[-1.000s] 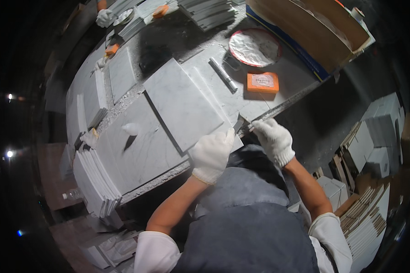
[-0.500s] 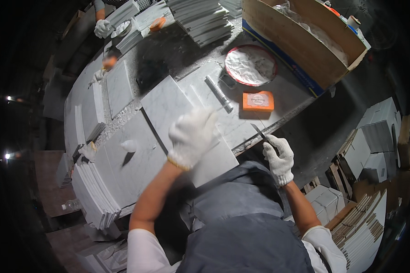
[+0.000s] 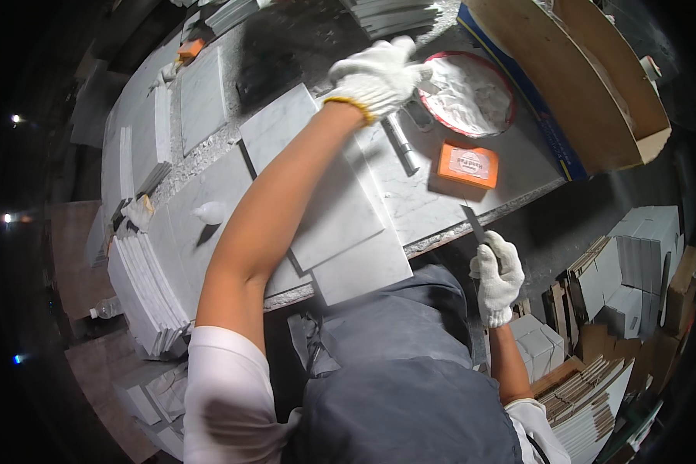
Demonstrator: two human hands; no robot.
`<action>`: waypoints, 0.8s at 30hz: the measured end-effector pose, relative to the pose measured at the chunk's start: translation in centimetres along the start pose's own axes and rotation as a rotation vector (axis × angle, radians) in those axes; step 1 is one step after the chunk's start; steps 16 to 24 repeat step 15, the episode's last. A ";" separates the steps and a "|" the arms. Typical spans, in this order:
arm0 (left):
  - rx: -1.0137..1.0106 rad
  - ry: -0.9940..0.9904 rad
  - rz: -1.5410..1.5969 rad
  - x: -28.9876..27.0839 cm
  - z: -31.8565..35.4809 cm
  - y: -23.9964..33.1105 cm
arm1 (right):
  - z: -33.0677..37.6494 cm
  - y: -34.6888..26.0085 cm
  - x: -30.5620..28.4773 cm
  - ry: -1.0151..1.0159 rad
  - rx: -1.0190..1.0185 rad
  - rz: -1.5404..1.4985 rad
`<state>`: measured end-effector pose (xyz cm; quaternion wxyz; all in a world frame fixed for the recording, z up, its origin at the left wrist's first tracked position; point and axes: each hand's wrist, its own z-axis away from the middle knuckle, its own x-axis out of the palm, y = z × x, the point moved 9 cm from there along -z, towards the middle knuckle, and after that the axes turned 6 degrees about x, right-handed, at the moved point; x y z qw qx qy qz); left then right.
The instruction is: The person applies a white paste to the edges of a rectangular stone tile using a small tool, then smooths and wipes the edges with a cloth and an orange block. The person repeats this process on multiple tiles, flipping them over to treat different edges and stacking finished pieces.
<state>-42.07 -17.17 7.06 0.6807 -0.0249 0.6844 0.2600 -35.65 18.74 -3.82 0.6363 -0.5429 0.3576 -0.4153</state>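
Your left hand reaches to the top centre of the frame, gloved fingers curled at the rim of the red dish of white paste. Your right hand, lower right off the bench edge, is clamped on a thin blade.

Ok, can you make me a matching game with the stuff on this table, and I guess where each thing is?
Things:
1. red dish of white powder
2. orange block
3. thin blade
4. stack of grey tiles

Places:
A. in the right hand
B. at the table's left edge
C. by the left hand
D. on the marble, between dish and blade

Pairs: 1-C, 2-D, 3-A, 4-B
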 end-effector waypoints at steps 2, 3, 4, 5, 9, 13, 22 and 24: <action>-0.090 0.103 -0.056 -0.6 2.2 -4.0 | -0.1 0.7 -0.8 0.036 0.163 -0.045; -0.070 0.169 -0.077 -1.2 3.2 -5.8 | -0.1 0.9 -0.9 0.050 0.203 -0.072; -0.075 0.149 -0.175 -0.8 4.5 -7.7 | -0.1 1.4 -0.9 0.069 0.263 -0.099; -0.051 0.155 -0.293 -0.2 6.2 -8.9 | 0.0 2.0 -0.9 0.096 0.337 -0.133; 0.132 -0.176 -0.430 5.3 12.9 -8.4 | -0.7 2.0 1.2 -0.055 0.421 -0.160; 0.700 -0.286 0.133 7.7 23.7 6.4 | -1.9 1.2 3.9 -0.154 0.448 -0.182; 0.775 -0.304 0.312 6.8 25.5 9.3 | -2.9 1.1 4.8 -0.181 0.451 -0.046; 0.775 -0.304 0.312 6.8 25.5 9.3 | -2.9 1.1 4.8 -0.181 0.451 -0.046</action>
